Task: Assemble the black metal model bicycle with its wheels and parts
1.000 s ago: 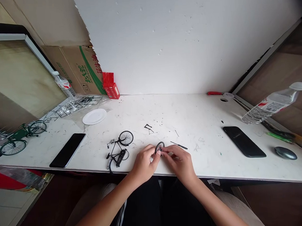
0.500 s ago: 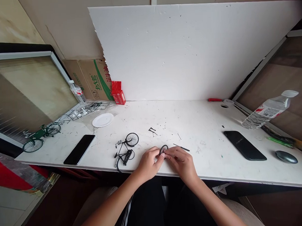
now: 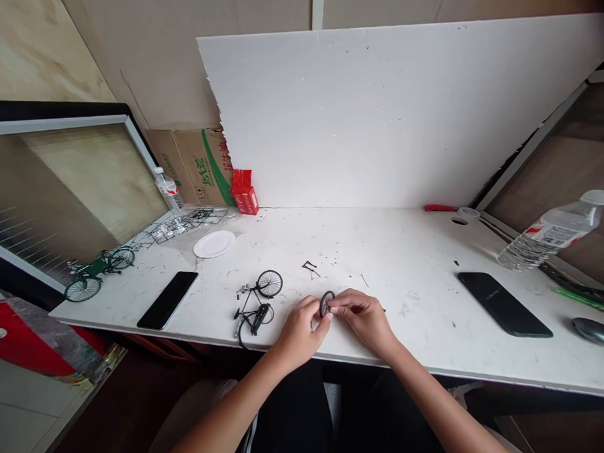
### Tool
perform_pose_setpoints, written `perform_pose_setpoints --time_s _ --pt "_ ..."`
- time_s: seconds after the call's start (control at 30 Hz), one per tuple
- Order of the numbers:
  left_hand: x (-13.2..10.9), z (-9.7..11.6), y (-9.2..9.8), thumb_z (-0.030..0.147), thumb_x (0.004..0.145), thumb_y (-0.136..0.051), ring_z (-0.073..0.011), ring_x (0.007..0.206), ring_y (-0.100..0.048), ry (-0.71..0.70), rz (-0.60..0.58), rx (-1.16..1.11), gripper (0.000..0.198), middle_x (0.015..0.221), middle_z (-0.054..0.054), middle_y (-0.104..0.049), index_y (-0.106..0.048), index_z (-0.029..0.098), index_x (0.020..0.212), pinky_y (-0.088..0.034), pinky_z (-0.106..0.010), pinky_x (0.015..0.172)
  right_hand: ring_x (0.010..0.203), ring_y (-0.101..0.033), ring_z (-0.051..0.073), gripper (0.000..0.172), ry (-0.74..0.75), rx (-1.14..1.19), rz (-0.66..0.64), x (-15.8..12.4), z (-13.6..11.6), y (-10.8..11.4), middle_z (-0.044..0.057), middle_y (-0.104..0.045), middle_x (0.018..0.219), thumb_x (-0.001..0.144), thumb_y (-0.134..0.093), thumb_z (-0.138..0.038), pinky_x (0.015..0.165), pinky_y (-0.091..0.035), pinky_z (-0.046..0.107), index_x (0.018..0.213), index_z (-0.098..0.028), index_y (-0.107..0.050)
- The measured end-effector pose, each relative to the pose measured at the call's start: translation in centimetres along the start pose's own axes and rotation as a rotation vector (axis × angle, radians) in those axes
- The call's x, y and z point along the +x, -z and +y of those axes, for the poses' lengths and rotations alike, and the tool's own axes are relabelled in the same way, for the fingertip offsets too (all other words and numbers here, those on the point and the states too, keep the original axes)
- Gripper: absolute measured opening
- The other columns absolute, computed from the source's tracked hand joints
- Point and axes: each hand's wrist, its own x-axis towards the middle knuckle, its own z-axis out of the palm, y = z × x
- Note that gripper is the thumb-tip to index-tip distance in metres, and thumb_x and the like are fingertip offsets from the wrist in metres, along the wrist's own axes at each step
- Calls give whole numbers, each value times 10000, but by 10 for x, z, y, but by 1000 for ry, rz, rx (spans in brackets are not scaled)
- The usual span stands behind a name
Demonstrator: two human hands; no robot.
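Observation:
A small black spoked model bicycle wheel (image 3: 327,304) stands on edge near the table's front edge. My left hand (image 3: 302,328) is closed on its left side, thumb and fingers gripping it. My right hand (image 3: 362,317) is pinched, its fingertips touching the wheel's right side near the hub; anything between them is hidden. Left of my hands lies a partly built black model bicycle (image 3: 253,310) with one spoked wheel fitted at its far end. Beyond my hands lies a small black forked part (image 3: 310,267). A thin rod (image 3: 364,280) rests to its right.
Phones lie at left (image 3: 168,300) and right (image 3: 504,304), with a mouse (image 3: 597,332) and a water bottle (image 3: 557,232) farther right. A green model bicycle (image 3: 98,270), a white plate (image 3: 214,244) and a red box (image 3: 245,192) stand left. A white board (image 3: 377,116) closes off the back.
The view has shifted slightly, so the table appears lower and the side objects have moved right. Both hands stay at the wheel; my right hand now covers most of the dark thin tool beside it.

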Motion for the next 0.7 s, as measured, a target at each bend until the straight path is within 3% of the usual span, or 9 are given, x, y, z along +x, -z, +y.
perform_pose_setpoints --time_s 0.17,0.33,0.5,0.7 --pt "-2 1 -2 402 1111 -483 -182 890 -620 -30 -12 41 303 1014 -68 -647 -698 195 1062 -491 -308 785 860 -756 211 208 -89 1 41 -3 -1 0 71 -805 971 949 -786 -424 804 -624 364 984 -220 -775" --pt "-6 -1 -4 399 1128 -435 -178 869 -624 -59 -24 138 335 1031 -67 -641 -707 205 1107 -486 -311 762 865 -733 197 222 -77 11 49 -6 -2 -1 39 -764 937 932 -783 -337 740 -589 328 1073 -226 -652" --pt "-8 -2 -6 351 1121 -428 -177 829 -606 -75 -43 234 302 1026 -65 -614 -688 198 1122 -492 -320 742 898 -735 204 215 -57 -85 37 -10 -1 -2 28 -756 925 959 -684 -239 711 -542 320 1171 -238 -649" --pt "-12 -2 -6 301 1113 -418 -159 791 -585 -90 -47 173 275 1028 -63 -584 -672 198 1143 -504 -295 724 841 -730 203 275 -31 -115 81 -12 -2 -3 18 -746 881 941 -630 -158 695 -531 328 1201 -243 -651"
